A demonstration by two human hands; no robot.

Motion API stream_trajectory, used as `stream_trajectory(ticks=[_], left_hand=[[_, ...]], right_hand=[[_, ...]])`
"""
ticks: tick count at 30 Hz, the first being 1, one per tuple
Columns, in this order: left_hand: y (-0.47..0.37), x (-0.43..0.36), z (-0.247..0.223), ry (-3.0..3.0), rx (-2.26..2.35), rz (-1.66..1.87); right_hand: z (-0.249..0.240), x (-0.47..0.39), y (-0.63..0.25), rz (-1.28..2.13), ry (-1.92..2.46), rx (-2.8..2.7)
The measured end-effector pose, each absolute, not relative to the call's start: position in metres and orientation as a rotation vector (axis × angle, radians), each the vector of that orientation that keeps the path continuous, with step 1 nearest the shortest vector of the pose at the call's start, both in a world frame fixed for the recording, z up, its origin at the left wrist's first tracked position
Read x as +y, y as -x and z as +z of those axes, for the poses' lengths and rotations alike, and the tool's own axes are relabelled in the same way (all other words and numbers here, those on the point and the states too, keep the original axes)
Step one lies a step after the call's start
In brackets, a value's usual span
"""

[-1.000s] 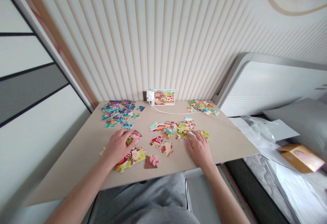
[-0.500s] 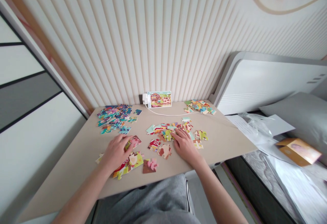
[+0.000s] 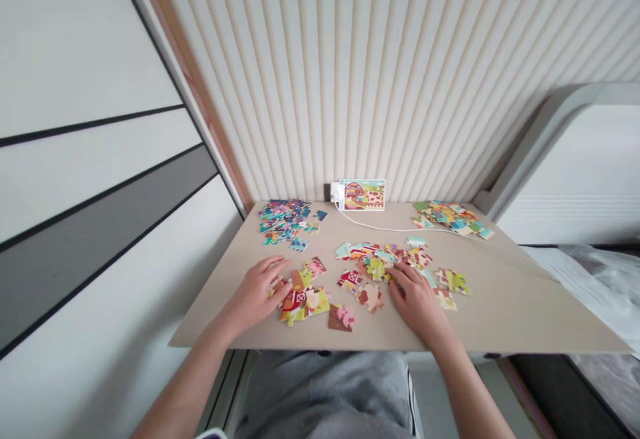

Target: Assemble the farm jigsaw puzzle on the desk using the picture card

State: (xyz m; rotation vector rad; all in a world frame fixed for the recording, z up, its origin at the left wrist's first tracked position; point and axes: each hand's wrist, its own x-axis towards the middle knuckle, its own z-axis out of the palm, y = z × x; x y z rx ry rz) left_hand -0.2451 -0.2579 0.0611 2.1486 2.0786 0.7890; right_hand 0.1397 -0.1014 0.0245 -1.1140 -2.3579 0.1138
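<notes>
My left hand (image 3: 261,291) rests at the left edge of a small group of puzzle pieces (image 3: 314,300) with a red barn and a white hen. Its fingers are apart, and the thumb touches the barn pieces. My right hand (image 3: 416,297) lies with fingers spread on the right part of a loose pile of farm puzzle pieces (image 3: 367,250), its fingertips beside a green piece (image 3: 376,268). Between the hands are a pink pig piece (image 3: 342,318) and a brown-and-cream piece (image 3: 371,297). What lies under the right fingers is hidden.
A farm picture card (image 3: 364,195) leans at the wall beside a white charger (image 3: 335,192), whose cable (image 3: 370,226) crosses the table. Blue puzzle pieces (image 3: 285,219) are heaped back left, orange and green ones (image 3: 450,216) back right. A bed headboard (image 3: 575,179) stands at the right.
The view has swung left, so the table appears farther right. My left hand has drawn back leftward off its pieces, uncovering more of them. My right hand stays at the pile.
</notes>
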Motion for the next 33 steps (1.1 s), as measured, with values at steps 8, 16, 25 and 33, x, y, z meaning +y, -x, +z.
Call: stream_trajectory(ticks=[8,16,25,33], left_hand=[[0.269,-0.3,0.025,-1.993,2.257,0.696],[0.263,-0.302,0.015,-1.854,2.32,0.901],[0.258,-0.307,0.013,-1.835,2.515,1.098],[0.255,-0.307,0.015,-1.779,2.64,1.133]], right_hand=[[0.014,-0.094,-0.144,0.059,1.091,-2.377],[0.01,-0.091,-0.146,0.049,1.082,-2.378],[0.016,-0.094,-0.143,0.069,1.079,-2.375],[0.016,-0.094,-0.145,0.071,1.094,-2.382]])
